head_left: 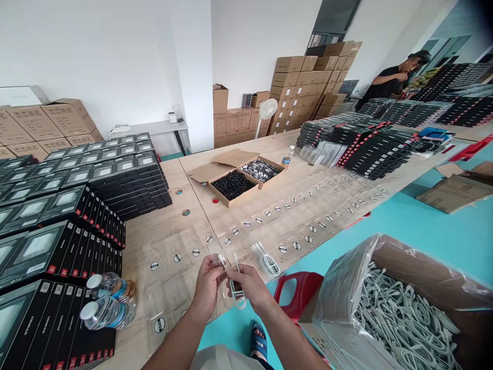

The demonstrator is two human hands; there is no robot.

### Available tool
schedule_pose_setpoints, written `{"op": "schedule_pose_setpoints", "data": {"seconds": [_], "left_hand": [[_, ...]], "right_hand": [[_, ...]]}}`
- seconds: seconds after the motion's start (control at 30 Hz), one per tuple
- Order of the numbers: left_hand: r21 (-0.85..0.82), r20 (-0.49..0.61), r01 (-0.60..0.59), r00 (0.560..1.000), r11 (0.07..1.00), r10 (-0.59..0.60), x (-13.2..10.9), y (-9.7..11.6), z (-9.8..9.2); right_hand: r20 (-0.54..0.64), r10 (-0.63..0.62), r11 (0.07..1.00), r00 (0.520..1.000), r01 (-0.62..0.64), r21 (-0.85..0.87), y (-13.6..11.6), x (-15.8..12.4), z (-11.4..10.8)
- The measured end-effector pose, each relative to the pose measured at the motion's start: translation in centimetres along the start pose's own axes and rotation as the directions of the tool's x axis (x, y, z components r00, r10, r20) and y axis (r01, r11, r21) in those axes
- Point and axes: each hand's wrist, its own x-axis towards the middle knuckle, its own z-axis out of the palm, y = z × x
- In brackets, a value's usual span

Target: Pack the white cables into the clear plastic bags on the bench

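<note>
My left hand [207, 289] and my right hand [250, 285] meet over the near edge of the wooden table [192, 226]. Both are closed on a coiled white cable [234, 285] that sits partly inside a clear plastic bag [219, 257]. The left hand pinches the bag's upper end. The right hand grips the cable loop lower down. Another bagged white cable [265, 259] lies on the table just right of my hands. Rows of clear bags with round stickers [300, 216] cover the tabletop beyond.
Stacks of black boxes [57, 226] fill the left; two water bottles [108, 300] lie near them. A carton of white cables [400, 313] stands at the right beside a red stool [300, 293]. Open cartons [234, 185] sit mid-table. A person [393, 77] stands far right.
</note>
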Motion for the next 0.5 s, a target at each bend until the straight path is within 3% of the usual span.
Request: {"op": "schedule_pose_setpoints", "data": {"seconds": [0.17, 0.37, 0.5], "left_hand": [[0.029, -0.049, 0.021, 0.999, 0.999, -0.019, -0.2, 0.0, 0.4], [0.081, -0.128, -0.036, 0.991, 0.996, 0.047, 0.1, -0.6, 0.5], [0.097, -0.185, -0.079, 0.978, 0.992, 0.096, 0.3, -1.0, 0.4]], "right_hand": [[0.009, 0.036, 0.999, 0.999, -0.036, 0.006, 0.5, 0.1, 0.6], [0.038, 0.017, 1.0, 0.999, -0.016, -0.001, 0.9, 0.1, 0.5], [0.058, -0.017, 0.993, 0.998, 0.023, -0.113, 0.7, 0.1, 0.7]]}}
